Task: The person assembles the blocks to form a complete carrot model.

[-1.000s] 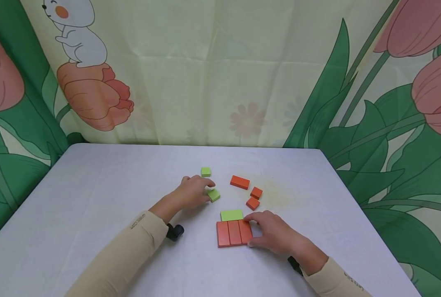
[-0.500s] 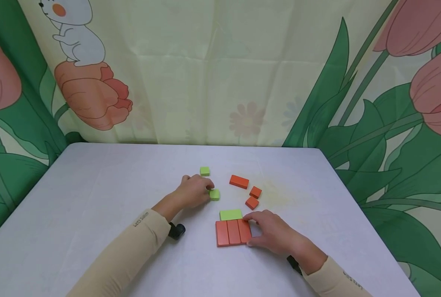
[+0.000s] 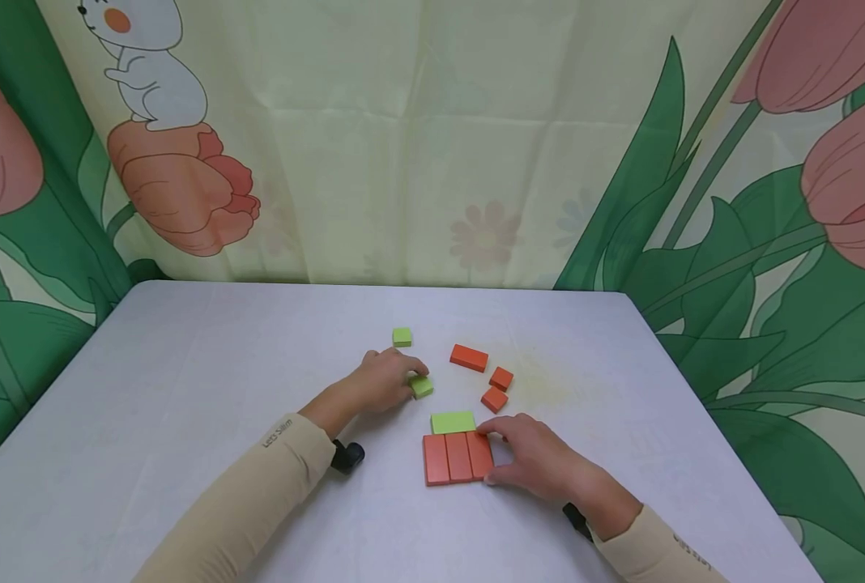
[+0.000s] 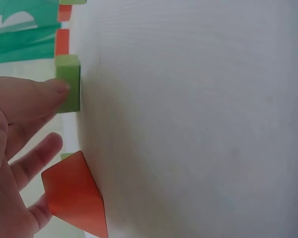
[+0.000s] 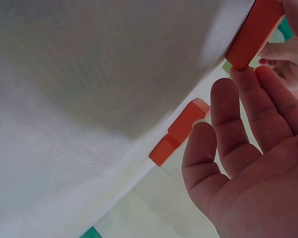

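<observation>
In the head view my left hand point(image 3: 383, 380) pinches a small green block point(image 3: 422, 388) on the table; its thumb lies against the green block point(image 4: 72, 94) in the left wrist view. An orange block point(image 4: 74, 193) appears near that hand's outer fingers, hidden in the head view; whether they touch it I cannot tell. My right hand point(image 3: 538, 457) pinches the rightmost of three red blocks point(image 3: 480, 455) by its two ends, thumb near and index finger far. Those red blocks sit side by side, with a longer green block point(image 3: 453, 423) along their far edge.
A second small green block point(image 3: 402, 337) lies behind my left hand. Further right are a long orange block point(image 3: 469, 357) and two small orange blocks point(image 3: 501, 378). All rest on a white-covered table point(image 3: 221, 389) in front of a printed curtain point(image 3: 374, 162).
The small green block at my left hand turned square half a second ago and now sits slightly askew again. My left fingers have shifted a little over it. My right hand stays in place.
</observation>
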Demonstrator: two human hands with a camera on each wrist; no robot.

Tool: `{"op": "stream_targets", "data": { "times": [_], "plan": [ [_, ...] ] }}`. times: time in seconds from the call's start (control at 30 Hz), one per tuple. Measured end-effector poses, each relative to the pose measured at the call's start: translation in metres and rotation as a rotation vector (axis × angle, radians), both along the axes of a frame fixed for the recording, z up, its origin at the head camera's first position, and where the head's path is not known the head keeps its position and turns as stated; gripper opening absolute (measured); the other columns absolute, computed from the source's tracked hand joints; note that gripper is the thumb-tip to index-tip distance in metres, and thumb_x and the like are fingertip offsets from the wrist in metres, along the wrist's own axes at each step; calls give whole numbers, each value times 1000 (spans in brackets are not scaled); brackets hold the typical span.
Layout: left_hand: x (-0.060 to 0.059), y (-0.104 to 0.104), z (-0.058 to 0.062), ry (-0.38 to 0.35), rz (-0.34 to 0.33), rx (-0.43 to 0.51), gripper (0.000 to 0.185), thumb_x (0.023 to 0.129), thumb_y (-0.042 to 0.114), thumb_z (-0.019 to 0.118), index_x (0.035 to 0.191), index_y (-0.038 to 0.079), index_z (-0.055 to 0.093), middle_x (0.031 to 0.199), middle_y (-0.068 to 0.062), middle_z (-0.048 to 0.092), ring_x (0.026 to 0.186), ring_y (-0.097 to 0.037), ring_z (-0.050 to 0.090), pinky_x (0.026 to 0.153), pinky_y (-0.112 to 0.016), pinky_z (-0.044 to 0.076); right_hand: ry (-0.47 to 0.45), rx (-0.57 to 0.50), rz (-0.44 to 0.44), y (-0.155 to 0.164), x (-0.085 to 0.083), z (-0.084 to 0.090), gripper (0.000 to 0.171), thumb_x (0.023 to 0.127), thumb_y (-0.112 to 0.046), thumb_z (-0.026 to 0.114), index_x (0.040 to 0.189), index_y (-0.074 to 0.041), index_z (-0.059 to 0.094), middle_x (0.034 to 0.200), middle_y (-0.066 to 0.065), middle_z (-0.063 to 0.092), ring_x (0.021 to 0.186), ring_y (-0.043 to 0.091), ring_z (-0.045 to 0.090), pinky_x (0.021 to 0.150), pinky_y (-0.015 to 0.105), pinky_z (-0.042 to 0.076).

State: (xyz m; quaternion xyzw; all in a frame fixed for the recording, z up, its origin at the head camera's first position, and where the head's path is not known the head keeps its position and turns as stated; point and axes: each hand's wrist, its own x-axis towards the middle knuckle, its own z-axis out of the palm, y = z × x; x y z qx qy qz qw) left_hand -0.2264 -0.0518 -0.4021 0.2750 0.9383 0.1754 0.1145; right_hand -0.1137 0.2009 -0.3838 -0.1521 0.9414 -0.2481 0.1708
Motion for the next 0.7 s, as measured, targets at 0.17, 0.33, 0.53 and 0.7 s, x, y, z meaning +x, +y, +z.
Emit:
{"op": "stream_targets", "data": {
  "times": [0.17, 0.33, 0.53, 0.7],
  "plan": [
    [2, 0, 3, -11, 8, 4, 34, 91, 13, 73, 125, 17, 70, 122, 4, 67, 123, -24, 52, 97, -49, 36, -4, 6, -7, 0, 0, 0, 57, 79, -23, 87, 130, -14, 64, 116, -4, 60, 106, 20, 53, 90, 44, 48],
    [3, 3, 4, -24, 2, 12, 35, 92, 18, 73, 126, 18, 69, 121, 4, 67, 120, -23, 51, 96, -49, 36, -2, 15, -8, 0, 0, 0, 57, 78, -23, 87, 129, -14, 64, 115, -4, 60, 106, 19, 53, 89, 44, 48],
    [7, 4, -1, -21, 1, 1, 30, 93, 18, 73, 122, 19, 71, 118, 6, 69, 119, -22, 52, 95, -48, 36, -7, 14, -2, -1, 0, 0, 57, 78, -23, 87, 130, -14, 63, 115, -4, 60, 106, 19, 53, 89, 44, 48],
    [11, 4, 0, -7, -13, -3, 29, 92, 16, 74, 121, 20, 72, 116, 8, 69, 119, -21, 52, 95, -50, 34, -3, 11, 4, 0, -1, 1, 57, 79, -23, 87, 130, -13, 63, 115, -4, 60, 105, 19, 53, 89, 44, 48]
  ]
}}
